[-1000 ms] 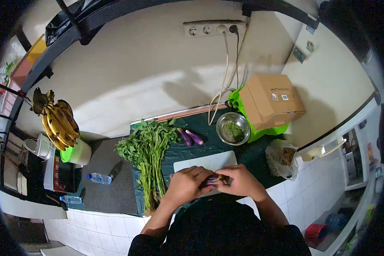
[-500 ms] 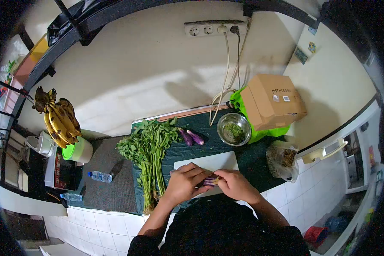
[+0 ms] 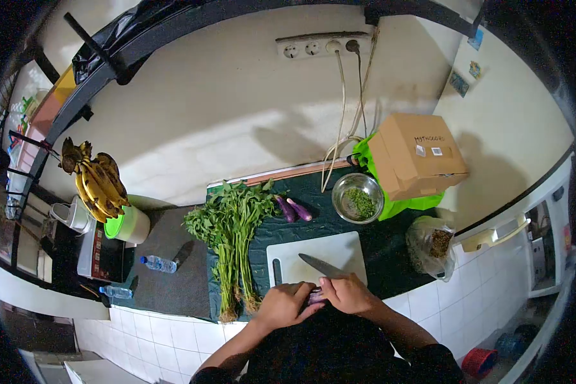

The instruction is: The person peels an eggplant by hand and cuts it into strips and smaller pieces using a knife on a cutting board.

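Observation:
My left hand [image 3: 283, 308] is closed around a purple eggplant [image 3: 315, 297], mostly hidden by the fingers, at the near edge of the white cutting board [image 3: 285, 246]. My right hand [image 3: 351, 294] is closed on a knife [image 3: 320, 265]; its blade points up and left above the board, and the handle is hidden in the fist. The right thumb is up against the eggplant. Two more purple eggplants [image 3: 291, 209] lie behind the board. To its left is a bunch of leafy greens [image 3: 233, 233] with roots toward me.
Behind the board to the right stands a metal bowl [image 3: 340, 203] with chopped green pieces. A cardboard box [image 3: 419, 157] rests on a green bag. A plastic bag [image 3: 422, 253] sits at the right edge. Bananas [image 3: 99, 192] hang at left, near a water bottle [image 3: 160, 264].
Both hands have drawn back toward my body with the eggplant, off the middle of the board. The knife blade now shows above the right hand; before, it was not visible.

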Motion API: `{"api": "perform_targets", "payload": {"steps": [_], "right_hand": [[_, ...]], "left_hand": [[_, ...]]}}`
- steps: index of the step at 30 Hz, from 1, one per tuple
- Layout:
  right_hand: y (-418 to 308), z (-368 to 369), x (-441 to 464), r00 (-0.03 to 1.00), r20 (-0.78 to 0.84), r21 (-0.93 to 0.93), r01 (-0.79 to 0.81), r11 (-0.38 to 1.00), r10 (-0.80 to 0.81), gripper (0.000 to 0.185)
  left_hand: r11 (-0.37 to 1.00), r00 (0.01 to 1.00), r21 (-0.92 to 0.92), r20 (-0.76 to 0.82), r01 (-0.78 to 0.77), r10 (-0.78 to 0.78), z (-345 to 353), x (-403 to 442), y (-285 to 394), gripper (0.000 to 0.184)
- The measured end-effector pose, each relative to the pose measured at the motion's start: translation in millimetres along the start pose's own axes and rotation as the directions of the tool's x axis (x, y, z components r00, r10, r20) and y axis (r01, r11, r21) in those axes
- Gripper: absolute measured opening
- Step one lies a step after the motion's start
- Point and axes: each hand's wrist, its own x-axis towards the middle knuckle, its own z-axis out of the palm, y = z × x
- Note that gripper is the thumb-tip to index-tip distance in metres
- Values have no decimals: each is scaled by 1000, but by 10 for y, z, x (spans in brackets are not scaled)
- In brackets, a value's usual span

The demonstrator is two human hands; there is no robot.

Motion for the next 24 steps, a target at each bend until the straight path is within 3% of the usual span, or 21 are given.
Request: {"api": "perform_targets", "payload": {"steps": [2,4,5,7,8,10,11,13,17,19,20,21,22,23,24], "right_hand": [[-59,-78,-23,998,-12,45,55,997,-54,35],[-131,-216,-14,979,203,73,23,997,-38,39],[-102,-202,-35,978,206,77,26,997,-42,39],[-55,-142,-95,958,276,200,-133,971,74,44],[-57,-146,-118,957,283,203,-127,971,66,44],[-94,-191,-139,929,264,342,-340,876,257,44],[-64,-176,-173,930,267,339,-335,879,251,44],[61,-84,-275,941,-72,181,-314,932,330,42],[425,17,-340,939,-224,198,-218,956,261,43],[437,-108,-273,924,-349,133,-114,985,154,40],[442,-174,-244,915,-386,110,-80,991,117,40],[447,-263,-227,929,-351,110,-85,990,118,37],[441,-343,-201,941,-318,110,-86,990,117,34],[412,-412,-173,939,-332,86,-67,994,92,30],[446,-400,-157,942,-325,92,-58,994,85,30]], "left_hand": [[991,994,125,97,-51,39,-61,-29,-8,43],[990,994,111,87,-82,72,-120,-36,-75,42],[988,990,99,93,-115,106,-168,-19,-105,42],[984,986,89,82,-152,145,-212,32,-94,41],[985,988,93,78,-142,135,-195,51,-87,41],[984,990,113,26,-139,137,-135,125,-75,41],[984,991,117,19,-135,134,-110,167,-48,41],[986,989,116,-67,-123,131,-57,248,12,42],[991,997,118,-43,-57,63,15,341,138,49],[947,973,284,-211,149,-90,-60,496,319,65],[945,972,285,-212,160,-100,23,529,342,65],[935,864,87,-420,343,-277,145,561,325,72],[875,684,-140,-571,464,-454,278,574,252,80],[677,598,-588,-368,443,-711,619,458,-8,76],[676,589,-585,-376,448,-715,584,475,15,76]]}}
